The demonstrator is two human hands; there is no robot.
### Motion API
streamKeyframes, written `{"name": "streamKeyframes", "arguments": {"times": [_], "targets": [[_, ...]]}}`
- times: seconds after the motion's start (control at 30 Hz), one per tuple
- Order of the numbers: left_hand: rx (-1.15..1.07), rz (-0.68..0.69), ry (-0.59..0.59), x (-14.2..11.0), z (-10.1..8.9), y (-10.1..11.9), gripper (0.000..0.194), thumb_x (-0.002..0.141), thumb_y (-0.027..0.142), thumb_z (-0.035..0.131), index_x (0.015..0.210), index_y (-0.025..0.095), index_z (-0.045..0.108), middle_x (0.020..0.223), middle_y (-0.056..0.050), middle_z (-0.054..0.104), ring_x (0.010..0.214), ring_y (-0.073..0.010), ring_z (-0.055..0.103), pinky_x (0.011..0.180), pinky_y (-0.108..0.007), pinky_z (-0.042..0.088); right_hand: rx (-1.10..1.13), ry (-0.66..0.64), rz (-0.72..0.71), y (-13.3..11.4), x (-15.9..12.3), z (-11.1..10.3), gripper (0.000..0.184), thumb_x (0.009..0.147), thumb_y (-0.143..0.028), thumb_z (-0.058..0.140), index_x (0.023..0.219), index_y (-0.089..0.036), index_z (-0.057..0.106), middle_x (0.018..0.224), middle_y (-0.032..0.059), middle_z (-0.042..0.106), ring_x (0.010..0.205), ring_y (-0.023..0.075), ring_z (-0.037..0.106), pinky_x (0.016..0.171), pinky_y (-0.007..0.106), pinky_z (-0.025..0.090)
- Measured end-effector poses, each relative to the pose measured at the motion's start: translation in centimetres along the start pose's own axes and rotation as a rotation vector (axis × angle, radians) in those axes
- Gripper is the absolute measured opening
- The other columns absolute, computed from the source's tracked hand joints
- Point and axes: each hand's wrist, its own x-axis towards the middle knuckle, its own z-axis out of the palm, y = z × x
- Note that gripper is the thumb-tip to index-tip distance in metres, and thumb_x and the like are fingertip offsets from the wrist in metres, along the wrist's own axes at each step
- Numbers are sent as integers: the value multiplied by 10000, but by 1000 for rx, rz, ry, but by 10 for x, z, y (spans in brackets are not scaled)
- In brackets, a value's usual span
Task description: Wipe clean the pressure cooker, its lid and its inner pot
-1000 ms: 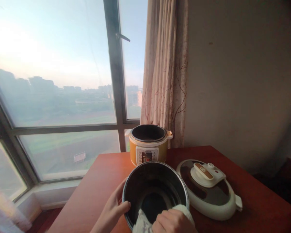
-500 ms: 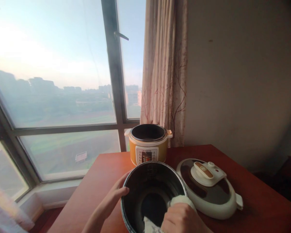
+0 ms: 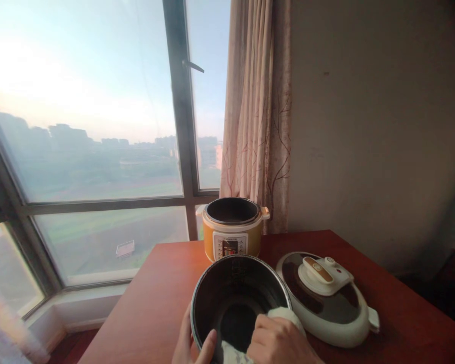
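Observation:
A dark inner pot point(image 3: 235, 293) with a metal rim is tilted toward me at the near edge of the red-brown table point(image 3: 155, 303). My left hand point(image 3: 195, 346) grips its near left rim, thumb inside. My right hand point(image 3: 278, 341) is closed on a white cloth point(image 3: 284, 316) pressed against the pot's inner right wall. Behind the pot stands the yellow and white cooker body point(image 3: 232, 227), open and without its pot. The cooker's white lid point(image 3: 326, 298) lies flat to the right of the pot.
A large window point(image 3: 98, 126) fills the left and back, with a sill below it. A patterned curtain point(image 3: 258, 111) hangs behind the cooker. A plain wall point(image 3: 375, 126) runs along the table's right side.
My left hand has slid from the pot's upper left side down to its near left rim. My right hand with the cloth has shifted slightly along the inner right wall.

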Motion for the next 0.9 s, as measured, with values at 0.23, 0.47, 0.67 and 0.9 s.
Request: {"name": "streamKeyframes", "arguments": {"times": [0.23, 0.47, 0.67, 0.9], "targets": [[-137, 23, -170, 12, 1, 8, 682, 685, 411, 787, 1321, 236, 614, 1369, -63, 641, 1351, -396, 475, 1130, -449, 407, 18, 86, 24, -7, 1, 2, 349, 815, -297, 675, 564, -201, 452, 504, -37, 518, 465, 132, 383, 472, 344, 72], [-170, -39, -394, 51, -6, 38, 703, 621, 331, 732, 1307, 205, 641, 1304, -80, 684, 1332, -407, 484, 1096, -481, 413, -8, 76, -35, -3, 6, 1, 308, 834, -226, 627, 589, -206, 441, 525, -37, 520, 461, 126, 401, 476, 338, 94], [-127, -114, -671, 82, -21, 62, 698, 631, 188, 636, 1327, 232, 637, 1341, -46, 666, 1350, -358, 472, 1129, -495, 357, 43, 1, -117, 15, 0, -10, 327, 895, -206, 569, 590, -201, 452, 548, -42, 510, 509, 118, 413, 494, 324, 156], [-275, -168, -591, 81, -15, 37, 638, 707, 315, 687, 1338, 245, 629, 1328, -67, 676, 1318, -379, 516, 1112, -516, 385, 28, 135, -82, 12, -1, -4, 339, 881, -178, 557, 562, -197, 444, 520, -32, 477, 483, 122, 394, 492, 329, 144]]}}
